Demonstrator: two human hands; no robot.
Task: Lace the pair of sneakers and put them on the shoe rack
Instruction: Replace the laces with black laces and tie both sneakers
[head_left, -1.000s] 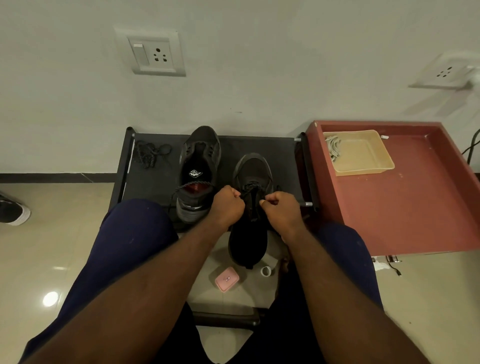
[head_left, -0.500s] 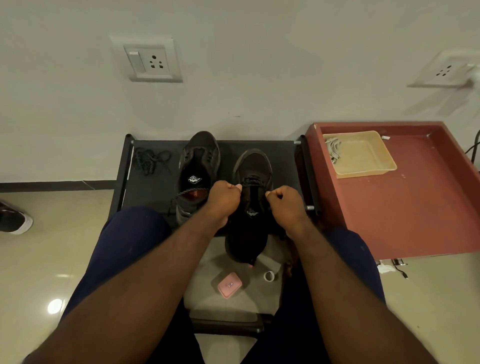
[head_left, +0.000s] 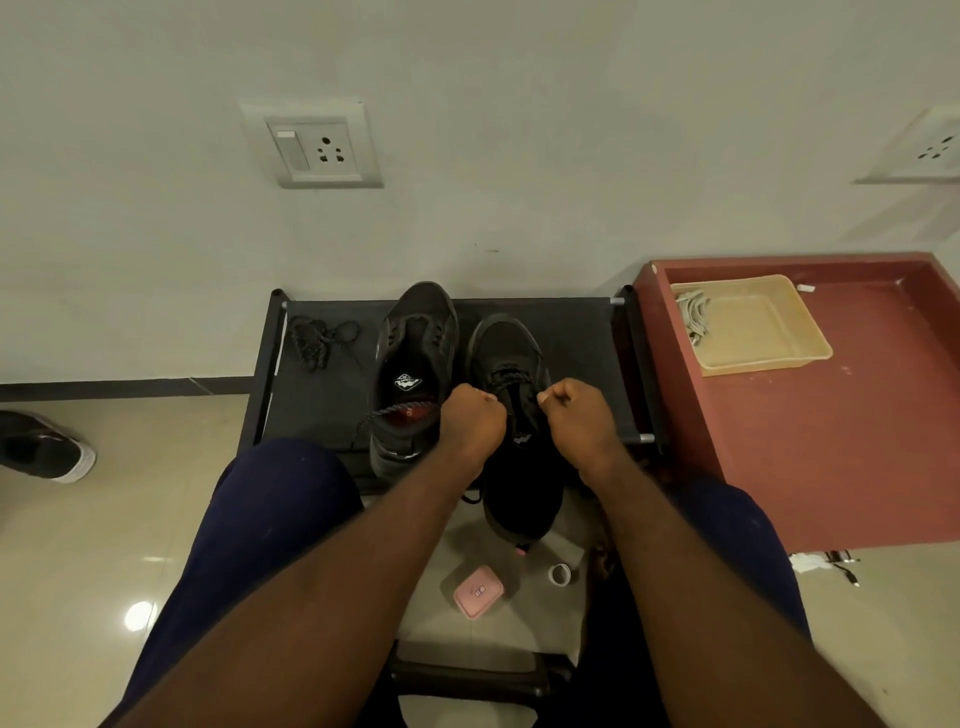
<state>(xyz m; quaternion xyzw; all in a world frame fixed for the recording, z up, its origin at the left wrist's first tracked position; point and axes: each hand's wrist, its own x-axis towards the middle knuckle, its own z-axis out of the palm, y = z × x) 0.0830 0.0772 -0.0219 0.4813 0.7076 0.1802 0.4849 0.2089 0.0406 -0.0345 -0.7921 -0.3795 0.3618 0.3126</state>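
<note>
Two black sneakers stand toes toward the wall on the black shoe rack (head_left: 322, 415). The left sneaker (head_left: 415, 358) is unlaced and open, with a white logo on its insole. The right sneaker (head_left: 511, 353) juts off the rack's front edge, its heel hanging over the floor. My left hand (head_left: 470, 423) and my right hand (head_left: 582, 415) are fisted over its throat, each pinching an end of its black lace (head_left: 506, 379), which crosses the lower eyelets. A loose black lace (head_left: 319, 340) lies bunched at the rack's back left.
A red table (head_left: 831, 441) at the right carries a yellow tray (head_left: 753, 327) with pale cords. On the floor between my knees lie a pink case (head_left: 478, 592) and a small white ring (head_left: 560, 574). Another shoe (head_left: 41, 447) sits at far left.
My hands moved slightly apart and farther up the right sneaker, drawing the lace ends outward. The sneaker shifted a little toward the wall.
</note>
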